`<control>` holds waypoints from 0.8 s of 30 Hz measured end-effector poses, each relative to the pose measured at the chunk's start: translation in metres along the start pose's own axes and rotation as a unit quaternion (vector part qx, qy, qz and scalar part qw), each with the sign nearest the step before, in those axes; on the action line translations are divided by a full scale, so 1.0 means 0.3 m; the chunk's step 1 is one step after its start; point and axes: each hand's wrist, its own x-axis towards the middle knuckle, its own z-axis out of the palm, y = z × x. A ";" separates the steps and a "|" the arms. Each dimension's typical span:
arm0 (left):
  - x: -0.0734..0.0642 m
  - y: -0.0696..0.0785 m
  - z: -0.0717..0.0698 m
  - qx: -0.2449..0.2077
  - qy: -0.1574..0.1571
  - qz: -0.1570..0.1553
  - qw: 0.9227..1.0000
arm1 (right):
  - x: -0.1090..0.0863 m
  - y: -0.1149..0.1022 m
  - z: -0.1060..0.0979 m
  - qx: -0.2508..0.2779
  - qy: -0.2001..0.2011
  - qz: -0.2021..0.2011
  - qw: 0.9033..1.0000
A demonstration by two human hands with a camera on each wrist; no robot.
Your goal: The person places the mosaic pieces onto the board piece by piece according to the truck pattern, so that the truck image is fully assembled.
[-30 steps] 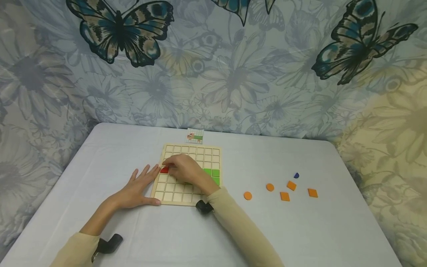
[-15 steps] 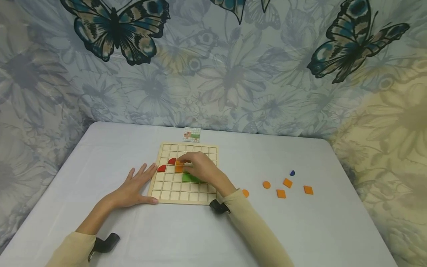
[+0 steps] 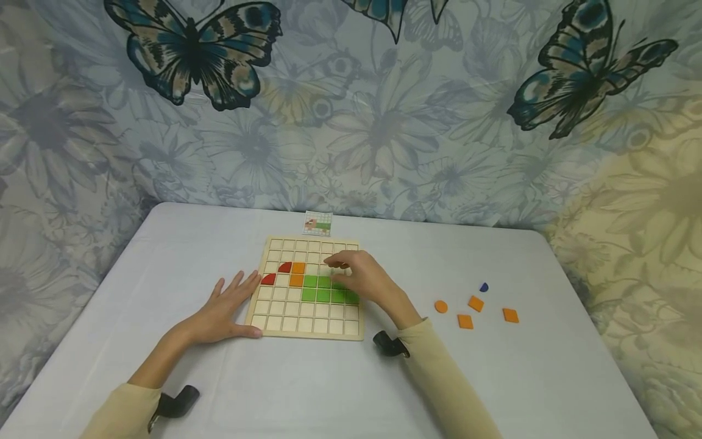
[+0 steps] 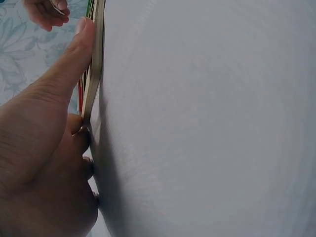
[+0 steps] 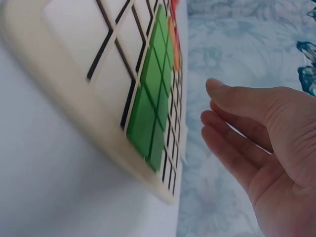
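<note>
My left hand lies with fingers spread against the left edge of a wooden grid board. In the left wrist view, its thumb touches the board's side. My right hand hovers above the board's right part, fingers loosely bent and holding nothing, as the right wrist view shows. Set in the board are two red quarter-circle pieces, two orange squares stacked in one column, and a block of green squares. The right hand hides part of the board's right side.
A small pattern card lies behind the board. To the right, on the white tablecloth, are an orange circle, three loose orange squares and a blue half-circle. Patterned fabric hangs behind the table.
My right hand has moved rightward across the board from the red pieces, past the orange squares, uncovering them. Its wrist now hides the nearer orange circle. The left hand stays at the board's edge.
</note>
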 end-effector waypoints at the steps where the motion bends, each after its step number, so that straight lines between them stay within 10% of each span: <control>1: 0.000 0.000 0.000 0.000 0.000 0.000 1.000 | -0.007 0.004 -0.007 -0.001 0.003 0.002 1.000; 24: -0.001 0.005 -0.002 -0.010 -0.001 0.000 1.000 | -0.183 0.156 -0.130 -0.012 0.076 0.015 0.997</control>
